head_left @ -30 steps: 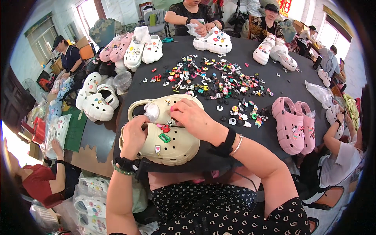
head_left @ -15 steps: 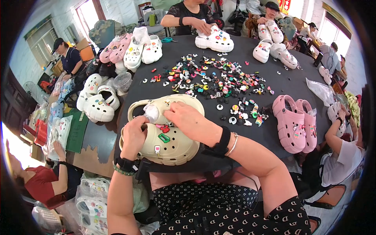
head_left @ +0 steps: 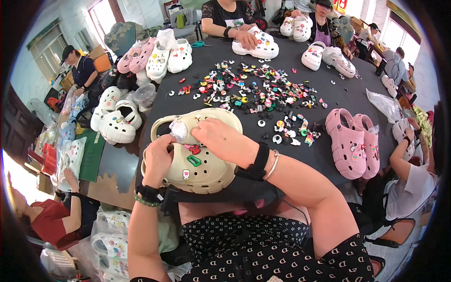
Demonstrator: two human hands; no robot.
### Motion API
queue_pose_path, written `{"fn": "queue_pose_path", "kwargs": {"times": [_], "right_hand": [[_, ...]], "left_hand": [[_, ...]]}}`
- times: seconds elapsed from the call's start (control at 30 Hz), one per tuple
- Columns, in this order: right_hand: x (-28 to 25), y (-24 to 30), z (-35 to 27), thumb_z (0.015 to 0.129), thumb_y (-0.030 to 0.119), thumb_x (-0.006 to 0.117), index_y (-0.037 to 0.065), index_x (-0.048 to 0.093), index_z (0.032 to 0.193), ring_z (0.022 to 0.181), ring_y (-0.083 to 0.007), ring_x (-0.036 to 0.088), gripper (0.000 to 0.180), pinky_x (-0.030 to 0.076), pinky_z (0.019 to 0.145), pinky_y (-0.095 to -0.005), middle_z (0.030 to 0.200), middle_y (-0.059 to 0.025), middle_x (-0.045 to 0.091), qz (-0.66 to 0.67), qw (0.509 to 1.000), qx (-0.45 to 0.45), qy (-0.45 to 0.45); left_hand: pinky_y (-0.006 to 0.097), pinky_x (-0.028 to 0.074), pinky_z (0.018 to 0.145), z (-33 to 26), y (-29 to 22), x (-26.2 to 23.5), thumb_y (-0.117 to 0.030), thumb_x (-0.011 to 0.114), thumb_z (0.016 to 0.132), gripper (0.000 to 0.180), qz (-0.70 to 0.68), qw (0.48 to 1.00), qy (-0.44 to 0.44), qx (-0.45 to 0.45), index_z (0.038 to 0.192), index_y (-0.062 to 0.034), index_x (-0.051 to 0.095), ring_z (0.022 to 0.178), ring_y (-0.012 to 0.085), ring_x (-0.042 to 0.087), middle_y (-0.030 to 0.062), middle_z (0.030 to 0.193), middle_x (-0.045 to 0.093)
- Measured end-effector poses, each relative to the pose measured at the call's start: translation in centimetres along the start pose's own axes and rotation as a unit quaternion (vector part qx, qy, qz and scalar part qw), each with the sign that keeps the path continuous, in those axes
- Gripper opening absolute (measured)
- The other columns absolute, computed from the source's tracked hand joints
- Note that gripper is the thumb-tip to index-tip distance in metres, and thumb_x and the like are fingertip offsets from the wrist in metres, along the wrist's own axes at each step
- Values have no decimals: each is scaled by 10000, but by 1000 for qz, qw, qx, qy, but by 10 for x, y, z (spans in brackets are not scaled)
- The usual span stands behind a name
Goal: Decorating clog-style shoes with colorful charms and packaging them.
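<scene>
Two beige clogs lie side by side at the table's near edge. The near clog [head_left: 212, 173] carries a red charm, a green frame-shaped charm [head_left: 194, 160] and a small white-and-pink one. My left hand [head_left: 158, 157] grips this clog at its foot opening, some fingers hidden inside. On the far clog [head_left: 230, 118] rests my right hand [head_left: 225, 140], its fingers curled and pressed at the upper near a small charm [head_left: 198, 117]. Whatever the right fingertips pinch is hidden. Crumpled clear plastic [head_left: 178, 131] fills part of the far clog's opening, between my hands.
A heap of loose charms [head_left: 258, 89] spreads over the black table [head_left: 300, 169] beyond the clogs. Pink clogs [head_left: 348, 143] stand right; white clogs [head_left: 117, 124] and a clear tub [head_left: 144, 96] are left. Across the table, a co-worker's hand [head_left: 246, 38] holds a white clog [head_left: 263, 46].
My hands keep nearly the same hold, the right fingers shifting slightly on the far clog. Across the table, a co-worker's pair of white clogs has moved up and left. The whole view has shifted slightly.
</scene>
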State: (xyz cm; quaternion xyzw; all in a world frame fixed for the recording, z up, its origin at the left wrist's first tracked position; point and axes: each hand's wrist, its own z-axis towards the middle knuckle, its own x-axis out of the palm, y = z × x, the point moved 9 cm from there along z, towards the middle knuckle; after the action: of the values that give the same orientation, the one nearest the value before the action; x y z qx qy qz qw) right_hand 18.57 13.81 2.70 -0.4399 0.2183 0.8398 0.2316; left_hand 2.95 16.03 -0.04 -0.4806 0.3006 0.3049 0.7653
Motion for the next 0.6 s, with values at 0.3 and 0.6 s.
{"fn": "queue_pose_path", "kwargs": {"times": [0.3, 0.6], "right_hand": [[3, 13, -20, 816, 66, 575, 36, 568, 890, 961, -272, 562, 80, 478, 845, -377, 921, -108, 567, -48, 998, -47, -12], [-14, 27, -52, 820, 83, 569, 68, 584, 936, 940, -280, 559, 117, 478, 850, -389, 948, -85, 562, -40, 985, -166, 0]], "left_hand": [[411, 497, 712, -2, -8, -3, -45, 683, 755, 136, 5, 999, -4, 36, 886, -44, 651, 808, 361, 647, 151, 833, 665], [437, 489, 726, 4, -4, 3, -40, 666, 752, 160, 39, 999, 3, 33, 909, -61, 646, 837, 372, 634, 147, 848, 658]]}}
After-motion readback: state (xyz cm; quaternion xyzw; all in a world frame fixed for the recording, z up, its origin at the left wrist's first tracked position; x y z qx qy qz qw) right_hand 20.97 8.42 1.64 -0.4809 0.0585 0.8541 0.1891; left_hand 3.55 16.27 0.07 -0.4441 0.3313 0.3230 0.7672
